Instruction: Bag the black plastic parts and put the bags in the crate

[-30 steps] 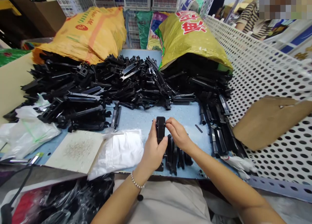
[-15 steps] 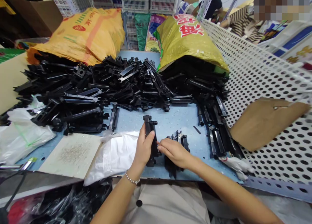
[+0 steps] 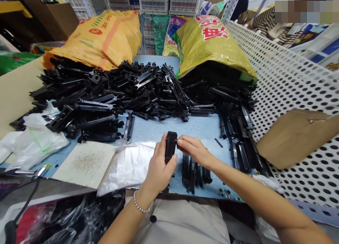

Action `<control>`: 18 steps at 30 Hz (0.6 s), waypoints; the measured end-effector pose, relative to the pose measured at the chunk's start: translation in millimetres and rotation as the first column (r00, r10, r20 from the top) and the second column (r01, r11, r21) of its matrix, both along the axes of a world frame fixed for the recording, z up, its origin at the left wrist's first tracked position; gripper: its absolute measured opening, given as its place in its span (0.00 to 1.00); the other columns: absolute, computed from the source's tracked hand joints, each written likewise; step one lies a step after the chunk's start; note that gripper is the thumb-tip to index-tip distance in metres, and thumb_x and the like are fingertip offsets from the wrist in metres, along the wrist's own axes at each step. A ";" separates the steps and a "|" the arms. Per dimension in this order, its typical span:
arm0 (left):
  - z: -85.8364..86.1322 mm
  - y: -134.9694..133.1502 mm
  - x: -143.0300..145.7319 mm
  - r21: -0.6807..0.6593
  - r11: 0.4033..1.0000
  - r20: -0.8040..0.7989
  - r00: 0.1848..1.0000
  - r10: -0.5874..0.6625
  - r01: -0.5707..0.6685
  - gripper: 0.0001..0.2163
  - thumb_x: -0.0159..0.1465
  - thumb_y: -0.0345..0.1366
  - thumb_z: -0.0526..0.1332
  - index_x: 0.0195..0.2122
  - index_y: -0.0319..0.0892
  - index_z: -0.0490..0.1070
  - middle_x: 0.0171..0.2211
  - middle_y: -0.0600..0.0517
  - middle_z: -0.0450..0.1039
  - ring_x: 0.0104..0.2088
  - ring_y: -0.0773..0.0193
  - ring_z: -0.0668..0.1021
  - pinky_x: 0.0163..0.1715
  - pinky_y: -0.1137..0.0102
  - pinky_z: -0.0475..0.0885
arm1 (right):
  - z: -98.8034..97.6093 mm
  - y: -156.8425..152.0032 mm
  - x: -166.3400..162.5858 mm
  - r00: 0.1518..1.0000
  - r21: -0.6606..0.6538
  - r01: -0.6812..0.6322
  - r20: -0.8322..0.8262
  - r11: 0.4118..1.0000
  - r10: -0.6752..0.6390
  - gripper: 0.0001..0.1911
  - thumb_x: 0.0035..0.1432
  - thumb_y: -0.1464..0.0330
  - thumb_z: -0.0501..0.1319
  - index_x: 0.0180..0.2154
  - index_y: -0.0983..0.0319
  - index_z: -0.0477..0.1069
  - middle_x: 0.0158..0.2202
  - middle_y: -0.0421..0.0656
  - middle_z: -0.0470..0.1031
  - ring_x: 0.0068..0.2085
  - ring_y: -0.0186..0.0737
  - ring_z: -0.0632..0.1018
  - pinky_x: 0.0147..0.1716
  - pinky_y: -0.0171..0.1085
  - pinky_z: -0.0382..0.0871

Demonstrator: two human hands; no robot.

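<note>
My left hand is wrapped round a black plastic bar, held upright over the blue table. My right hand pinches the bar's upper right side with its fingertips; whether a small piece sits under them is hidden. Just below my right hand stands a short row of finished black bars at the table's near edge. A large heap of loose black bars fills the middle and back of the table.
An orange sack and a yellow-green sack lie at the back. White plastic bags and a card with small bits lie left of my hands. A white perforated panel with brown cardboard walls the right side.
The bar was lowered and turned sideways half a second ago with my right hand at its base; now it is upright again and my right fingers are back at its top.
</note>
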State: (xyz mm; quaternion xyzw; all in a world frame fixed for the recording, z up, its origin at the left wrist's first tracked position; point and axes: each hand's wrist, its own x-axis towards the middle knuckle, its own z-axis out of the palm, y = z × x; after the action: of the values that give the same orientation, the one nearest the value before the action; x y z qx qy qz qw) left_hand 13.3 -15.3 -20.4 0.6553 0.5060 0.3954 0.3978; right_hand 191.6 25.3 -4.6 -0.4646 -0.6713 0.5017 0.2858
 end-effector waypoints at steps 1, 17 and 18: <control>0.9 0.0 -1.7 0.008 1.000 -0.035 0.999 -0.005 0.006 0.31 0.66 0.40 0.56 0.69 0.46 0.46 0.60 0.42 0.61 0.60 0.49 0.67 0.57 0.54 0.65 | -0.4 -1.1 -1.0 0.997 -0.136 -0.006 -0.082 0.991 -0.005 0.22 0.67 0.50 0.46 0.31 0.60 0.63 0.21 0.35 0.59 0.22 0.32 0.60 0.22 0.34 0.56; 25.6 8.9 -13.8 -0.605 0.732 0.427 0.904 -0.034 0.313 0.19 0.63 0.45 0.58 0.51 0.41 0.67 0.23 0.55 0.67 0.20 0.63 0.76 0.16 0.74 0.68 | 10.8 24.6 24.3 0.686 0.590 -0.694 0.716 0.413 0.130 0.17 0.70 0.68 0.46 0.33 0.60 0.69 0.29 0.44 0.70 0.31 0.39 0.66 0.30 0.39 0.55; 24.4 7.4 -12.3 -0.593 0.750 0.418 0.908 -0.025 0.294 0.19 0.63 0.45 0.57 0.53 0.41 0.67 0.23 0.55 0.68 0.20 0.63 0.76 0.16 0.74 0.68 | 6.6 23.0 22.0 0.709 0.601 -0.660 0.697 0.451 0.109 0.17 0.71 0.65 0.46 0.32 0.60 0.69 0.29 0.44 0.70 0.31 0.39 0.67 0.30 0.39 0.56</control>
State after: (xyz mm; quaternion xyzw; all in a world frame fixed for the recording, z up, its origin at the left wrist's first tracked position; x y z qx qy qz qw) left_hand 1.1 -7.9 4.0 0.4295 0.4634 0.2818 0.7221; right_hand 213.5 48.4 2.0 -0.2249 -0.9661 0.0196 0.1248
